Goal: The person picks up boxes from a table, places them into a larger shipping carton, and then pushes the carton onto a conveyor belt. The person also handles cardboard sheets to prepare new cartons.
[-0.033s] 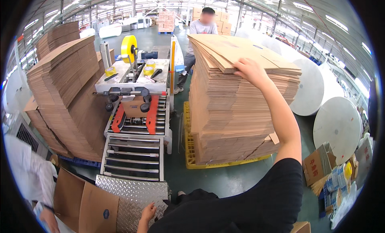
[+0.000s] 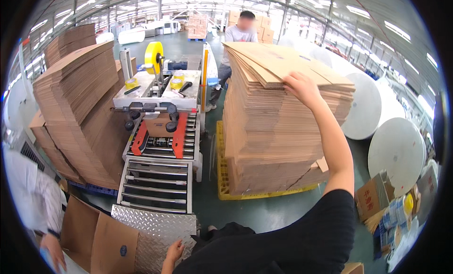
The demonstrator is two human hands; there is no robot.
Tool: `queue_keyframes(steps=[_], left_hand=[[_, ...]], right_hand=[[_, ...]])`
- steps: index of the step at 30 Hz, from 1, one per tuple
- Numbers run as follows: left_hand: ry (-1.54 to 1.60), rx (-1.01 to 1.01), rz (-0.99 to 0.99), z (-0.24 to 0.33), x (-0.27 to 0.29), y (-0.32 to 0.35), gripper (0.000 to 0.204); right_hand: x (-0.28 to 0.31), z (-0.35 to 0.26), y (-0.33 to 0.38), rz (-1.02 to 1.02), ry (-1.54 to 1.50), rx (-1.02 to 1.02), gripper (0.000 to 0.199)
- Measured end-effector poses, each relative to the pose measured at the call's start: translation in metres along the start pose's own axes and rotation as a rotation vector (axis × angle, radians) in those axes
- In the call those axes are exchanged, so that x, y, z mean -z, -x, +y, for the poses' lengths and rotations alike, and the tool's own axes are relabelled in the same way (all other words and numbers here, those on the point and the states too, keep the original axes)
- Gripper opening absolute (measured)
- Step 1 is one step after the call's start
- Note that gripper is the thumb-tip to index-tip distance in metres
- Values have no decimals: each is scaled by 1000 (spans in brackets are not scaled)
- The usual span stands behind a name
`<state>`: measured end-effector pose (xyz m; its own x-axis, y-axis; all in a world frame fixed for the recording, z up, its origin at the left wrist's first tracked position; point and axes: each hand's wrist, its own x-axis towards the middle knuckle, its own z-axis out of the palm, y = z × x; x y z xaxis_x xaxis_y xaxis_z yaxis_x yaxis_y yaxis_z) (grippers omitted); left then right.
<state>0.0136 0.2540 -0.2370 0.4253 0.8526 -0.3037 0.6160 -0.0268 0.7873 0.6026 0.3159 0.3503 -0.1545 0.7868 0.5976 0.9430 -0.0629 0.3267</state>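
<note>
My right hand (image 2: 302,87), at the end of my outstretched arm, grips the near edge of the top flattened cardboard box (image 2: 288,61). That sheet lies askew on a tall stack of flattened boxes (image 2: 278,132), and its left part is fanned out from those below. My fingers lie over its edge; the fingertips are partly hidden. Low in the picture, my left hand (image 2: 174,250) hangs by my body over a diamond-patterned metal plate (image 2: 153,222). Its fingers are loosely curled and nothing shows in them.
A yellow pallet (image 2: 255,195) carries the stack. Left of it stand a roller conveyor (image 2: 155,182) and a tape machine with a yellow tape roll (image 2: 153,57). A co-worker's hand (image 2: 54,252) is beside an open carton (image 2: 113,241). Another person (image 2: 241,34) stands behind the stack. Large white rolls (image 2: 396,153) lie right.
My right hand sits slightly farther right along the sheet's edge. The co-worker's hand at the lower left has shifted a little. My left hand has hardly moved.
</note>
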Motion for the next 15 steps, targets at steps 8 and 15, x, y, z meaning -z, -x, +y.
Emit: queue_keyframes(steps=[8,15], left_hand=[[-89,147,95,-5,34,59,29],[-186,-663,987,277,179,118,30]], right_hand=[[31,-31,1,606,-109,52,26],[43,-313,-16,517,-204,891,15]])
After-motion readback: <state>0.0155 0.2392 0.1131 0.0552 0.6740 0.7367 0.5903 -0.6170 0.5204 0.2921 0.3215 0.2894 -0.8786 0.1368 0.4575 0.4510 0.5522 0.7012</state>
